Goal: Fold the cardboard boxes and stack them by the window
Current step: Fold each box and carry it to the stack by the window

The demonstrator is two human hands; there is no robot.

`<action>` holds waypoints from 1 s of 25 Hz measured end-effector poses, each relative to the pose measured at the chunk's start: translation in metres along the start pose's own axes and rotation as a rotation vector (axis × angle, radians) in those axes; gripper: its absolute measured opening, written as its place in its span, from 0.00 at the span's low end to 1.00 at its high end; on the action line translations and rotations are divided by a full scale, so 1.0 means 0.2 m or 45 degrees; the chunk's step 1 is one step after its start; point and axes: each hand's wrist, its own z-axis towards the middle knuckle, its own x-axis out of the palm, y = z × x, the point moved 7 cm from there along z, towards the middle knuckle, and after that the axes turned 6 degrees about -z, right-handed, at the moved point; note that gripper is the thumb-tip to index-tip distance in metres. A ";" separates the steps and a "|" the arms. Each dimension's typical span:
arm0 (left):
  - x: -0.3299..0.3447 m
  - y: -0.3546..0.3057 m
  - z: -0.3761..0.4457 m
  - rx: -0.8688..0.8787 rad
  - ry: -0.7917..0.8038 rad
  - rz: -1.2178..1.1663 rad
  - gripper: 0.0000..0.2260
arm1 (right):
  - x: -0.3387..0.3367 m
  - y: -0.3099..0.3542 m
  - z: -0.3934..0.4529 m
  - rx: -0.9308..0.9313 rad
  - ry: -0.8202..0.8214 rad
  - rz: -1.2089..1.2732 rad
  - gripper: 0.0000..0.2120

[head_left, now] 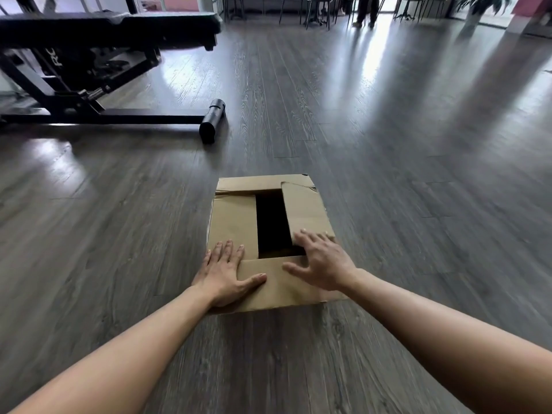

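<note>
Brown corrugated cardboard box (pixel 270 240) sits on grey wood-plank floor (pixel 388 174), flaps half closed w/ dark gap in centre; left hand (pixel 222 271) flat on left flap, fingers straight; right hand (pixel 321 259) spread over right flap, gripping nothing; prob. light, stiff but creased; grab by flap edges.

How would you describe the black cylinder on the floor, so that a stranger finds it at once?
Start at the black weight bench at upper left and follow its long floor bar rightward. The black cylinder caps that bar's end, beyond the cardboard box. It is the only round, short piece there.
</note>
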 end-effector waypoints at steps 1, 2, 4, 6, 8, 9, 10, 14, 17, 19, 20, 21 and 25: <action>0.00 0.00 0.00 0.003 -0.002 0.005 0.49 | 0.06 0.03 -0.01 -0.037 0.110 -0.065 0.46; 0.00 0.00 -0.01 0.005 -0.003 0.010 0.49 | 0.12 0.05 -0.03 -0.055 0.200 -0.083 0.49; 0.01 0.00 -0.01 0.005 -0.005 0.019 0.48 | 0.18 0.06 -0.06 -0.054 0.306 -0.029 0.56; 0.01 0.00 0.00 0.004 -0.008 0.017 0.48 | 0.19 0.06 -0.07 -0.066 0.368 0.010 0.63; 0.01 0.01 0.00 0.001 -0.008 0.008 0.49 | 0.17 0.07 -0.08 -0.104 0.450 -0.007 0.68; 0.01 0.01 0.00 -0.002 -0.008 0.004 0.49 | 0.16 0.07 -0.08 -0.125 0.493 -0.036 0.69; 0.01 0.01 -0.01 -0.006 -0.007 0.002 0.49 | 0.14 0.07 -0.08 -0.139 0.535 -0.067 0.69; -0.13 -0.04 0.02 0.010 0.058 0.007 0.47 | 0.05 0.03 -0.01 -0.083 0.662 0.100 0.61; -0.33 -0.04 0.05 0.019 0.112 -0.245 0.47 | -0.08 -0.03 0.09 -0.029 0.627 0.387 0.50; -0.48 -0.05 0.06 0.063 0.020 -0.340 0.45 | -0.20 -0.10 0.15 0.037 0.496 0.414 0.53; -0.54 -0.06 0.07 0.095 -0.060 -0.366 0.45 | -0.26 -0.13 0.19 0.078 0.407 0.392 0.56; -0.60 -0.06 0.08 0.125 -0.149 -0.396 0.44 | -0.31 -0.16 0.21 0.119 0.304 0.352 0.58; -0.68 -0.03 0.13 0.148 -0.584 -0.324 0.31 | -0.38 -0.24 0.31 0.250 -0.130 0.112 0.55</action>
